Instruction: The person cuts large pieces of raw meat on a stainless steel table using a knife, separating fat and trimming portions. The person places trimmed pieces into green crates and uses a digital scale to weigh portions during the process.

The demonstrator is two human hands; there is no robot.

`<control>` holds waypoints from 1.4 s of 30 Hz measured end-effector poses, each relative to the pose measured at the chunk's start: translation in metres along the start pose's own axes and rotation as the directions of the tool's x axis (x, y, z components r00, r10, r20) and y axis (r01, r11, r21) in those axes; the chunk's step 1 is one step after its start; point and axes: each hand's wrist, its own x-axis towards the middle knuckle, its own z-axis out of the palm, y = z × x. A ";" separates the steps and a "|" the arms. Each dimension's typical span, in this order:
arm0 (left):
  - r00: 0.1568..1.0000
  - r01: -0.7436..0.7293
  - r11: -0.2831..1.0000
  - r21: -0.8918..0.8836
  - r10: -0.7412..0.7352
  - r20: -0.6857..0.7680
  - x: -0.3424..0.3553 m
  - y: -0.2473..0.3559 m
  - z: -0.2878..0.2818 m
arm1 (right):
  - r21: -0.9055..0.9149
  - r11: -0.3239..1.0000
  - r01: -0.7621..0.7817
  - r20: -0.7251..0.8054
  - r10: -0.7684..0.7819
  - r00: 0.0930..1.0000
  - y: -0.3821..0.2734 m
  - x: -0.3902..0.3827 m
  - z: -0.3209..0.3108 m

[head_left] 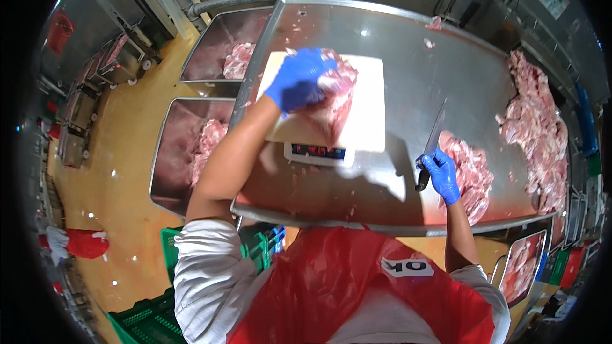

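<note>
My left hand [301, 79], in a blue glove, grips the upper end of a piece of raw meat [335, 111]. The meat is over a white board [370, 102], which lies on a scale with a small lit display [319, 151]. Whether the meat's underside rests on the board I cannot tell. To the right, my blue-gloved right hand [441, 175] is closed round the black handle of a knife [436, 129], its blade pointing away from me. Just beside that hand, another piece of meat [470, 178] lies on the steel table.
A raised rim edges the steel table [408, 51]. A long heap of meat [539, 134] covers its right end. Two steel bins [167, 153] with meat stand against the left side. Green crates [150, 318] are near my left elbow. Another person in red [86, 244] is far left.
</note>
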 end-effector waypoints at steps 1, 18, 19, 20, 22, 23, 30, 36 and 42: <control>0.986 0.101 0.992 -0.073 -0.090 0.137 0.002 0.004 -0.010 | 0.035 0.999 -0.017 0.007 0.016 1.000 0.006 -0.011 0.003; 0.889 0.294 0.796 0.529 -0.431 0.155 0.007 0.050 -0.009 | 0.609 0.781 -0.135 0.094 0.097 0.991 0.054 0.011 0.017; 0.899 0.288 0.796 0.533 -0.417 0.137 0.008 0.050 -0.008 | 0.657 0.743 -0.126 0.102 0.078 0.992 0.049 0.014 0.021; 0.910 0.293 0.801 0.522 -0.401 0.105 0.014 0.060 -0.009 | 0.630 0.770 -0.103 0.117 0.037 0.992 0.041 0.020 0.022; 0.933 0.250 0.845 0.473 -0.341 0.116 0.014 0.054 -0.007 | 0.642 0.737 -0.208 0.224 0.079 0.971 0.025 0.029 0.029; 0.942 0.232 0.860 0.454 -0.316 0.117 0.010 0.051 -0.010 | 0.643 0.719 -0.262 0.286 0.091 0.954 0.014 0.033 0.037; 0.927 0.371 0.928 0.023 -0.369 -0.068 0.008 0.059 -0.020 | 0.569 0.808 -0.155 0.433 -0.135 0.891 -0.029 0.125 0.120; 0.950 0.253 0.967 -0.011 -0.251 -0.186 0.000 0.052 -0.015 | 0.381 0.919 -0.100 0.474 -0.102 0.874 -0.081 0.204 0.145; 0.937 0.236 0.970 -0.055 -0.242 -0.252 -0.006 0.025 -0.009 | 0.080 0.902 0.423 0.426 -0.415 0.804 -0.038 0.100 0.167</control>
